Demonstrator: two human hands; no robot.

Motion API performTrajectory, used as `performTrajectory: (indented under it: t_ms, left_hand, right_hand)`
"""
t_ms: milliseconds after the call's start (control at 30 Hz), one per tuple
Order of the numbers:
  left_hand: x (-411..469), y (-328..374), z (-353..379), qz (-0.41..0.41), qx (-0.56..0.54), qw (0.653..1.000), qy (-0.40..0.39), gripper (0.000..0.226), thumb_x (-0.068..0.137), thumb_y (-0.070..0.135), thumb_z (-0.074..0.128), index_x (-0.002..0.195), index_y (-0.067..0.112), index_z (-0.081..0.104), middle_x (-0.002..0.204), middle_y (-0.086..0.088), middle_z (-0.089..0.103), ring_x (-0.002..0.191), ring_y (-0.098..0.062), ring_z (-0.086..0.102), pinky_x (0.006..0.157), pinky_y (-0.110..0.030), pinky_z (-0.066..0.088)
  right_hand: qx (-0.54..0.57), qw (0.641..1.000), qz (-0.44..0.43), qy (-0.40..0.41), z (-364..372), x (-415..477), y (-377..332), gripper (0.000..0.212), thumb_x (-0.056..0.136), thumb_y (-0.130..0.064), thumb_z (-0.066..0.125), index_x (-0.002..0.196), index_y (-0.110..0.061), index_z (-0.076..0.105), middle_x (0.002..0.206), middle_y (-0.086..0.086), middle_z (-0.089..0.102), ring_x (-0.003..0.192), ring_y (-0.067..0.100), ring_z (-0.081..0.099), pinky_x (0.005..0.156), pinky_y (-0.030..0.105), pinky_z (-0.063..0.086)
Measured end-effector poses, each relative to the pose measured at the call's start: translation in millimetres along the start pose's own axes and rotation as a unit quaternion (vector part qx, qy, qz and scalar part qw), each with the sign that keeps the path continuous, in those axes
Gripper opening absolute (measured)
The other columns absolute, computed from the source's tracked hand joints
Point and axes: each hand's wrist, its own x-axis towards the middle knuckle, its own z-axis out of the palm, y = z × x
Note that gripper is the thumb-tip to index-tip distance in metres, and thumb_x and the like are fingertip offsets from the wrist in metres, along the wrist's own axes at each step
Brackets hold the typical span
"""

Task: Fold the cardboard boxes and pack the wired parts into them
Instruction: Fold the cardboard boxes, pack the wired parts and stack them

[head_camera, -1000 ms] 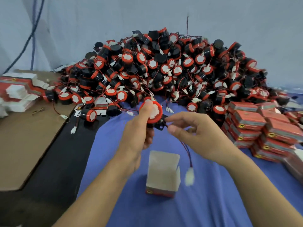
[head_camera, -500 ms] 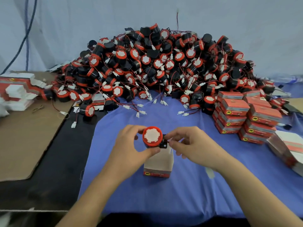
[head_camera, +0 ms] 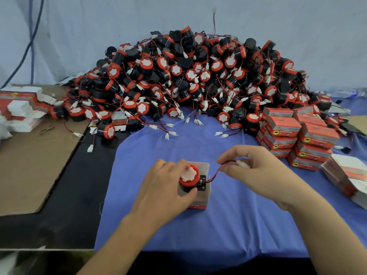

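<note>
Blue cloth [head_camera: 218, 225], pale wall [head_camera: 99, 26], left hand [head_camera: 162, 187] gripping wired part [head_camera: 189, 177], right hand [head_camera: 256, 171] apparently pinching wire [head_camera: 213, 175]

I see a pale wall [head_camera: 83, 32] behind, blue cables [head_camera: 31, 62] hanging at left, black table [head_camera: 79, 195], blue cloth [head_camera: 198, 231] and brown cardboard [head_camera: 29, 171] on it

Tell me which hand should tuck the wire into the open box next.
Probably the right hand. Its fingers pinch the red-and-black wire near its white connector, just right of the open box. The left hand is busy gripping the part at the box mouth.
</note>
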Motion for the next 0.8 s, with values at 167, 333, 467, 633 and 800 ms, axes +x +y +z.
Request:
performTrajectory:
  t_ms: [167,333,467,633,800]
  left_hand:
    - [-7.1,0.0,10.9,0.010,0.059,0.998,-0.004,0.032,0.080,0.039,0.073,0.106,0.023,0.064,0.106,0.007,0.060,0.100,-0.021,0.050,0.084,-0.034,0.048]
    - [-16.6,1.0,26.1,0.034,0.096,0.995,0.015,0.016,0.081,0.029,0.076,0.093,0.021,0.068,0.095,0.007,0.062,0.090,-0.024,0.055,0.070,-0.039,0.051]
    - [-23.1,-2.1,36.8,0.047,0.111,0.992,0.044,0.009,0.089,0.031,0.071,0.096,0.027,0.069,0.099,0.009,0.064,0.092,-0.025,0.055,0.069,-0.041,0.050]
    - [-27.2,1.1,54.7,0.008,0.147,0.989,0.030,0.028,0.079,0.025,0.084,0.104,0.031,0.073,0.107,0.007,0.066,0.094,-0.026,0.058,0.069,-0.038,0.048]
    - [-30.6,-0.3,60.0,-0.006,0.099,0.993,0.061,0.026,0.087,0.023,0.072,0.111,0.031,0.073,0.112,0.005,0.064,0.101,-0.029,0.058,0.073,-0.039,0.048]
  right_hand:
    - [-0.084,0.993,-0.020,0.087,29.1,10.0,1.5,0.021,0.093,-0.015,0.066,0.083,-0.032,0.072,0.079,-0.004,0.071,0.058,0.013,0.062,0.045,0.026,0.046]
    - [-0.105,0.988,-0.057,0.099,51.8,21.5,7.7,0.022,0.094,-0.013,0.064,0.086,-0.033,0.070,0.077,-0.014,0.069,0.070,-0.001,0.064,0.055,0.009,0.044]
    - [-0.143,0.983,-0.069,0.087,62.0,29.9,7.7,0.017,0.095,-0.014,0.063,0.091,-0.030,0.071,0.083,-0.014,0.069,0.078,0.001,0.064,0.062,0.010,0.047]
    - [-0.273,0.957,-0.096,-0.014,73.5,34.1,4.2,0.020,0.098,-0.017,0.054,0.109,-0.022,0.070,0.101,0.000,0.068,0.090,0.022,0.063,0.078,0.036,0.053]
    - [-0.371,0.923,-0.096,-0.032,87.1,41.7,4.2,0.027,0.096,-0.012,0.048,0.117,-0.018,0.063,0.113,0.005,0.065,0.096,0.032,0.064,0.080,0.042,0.055]
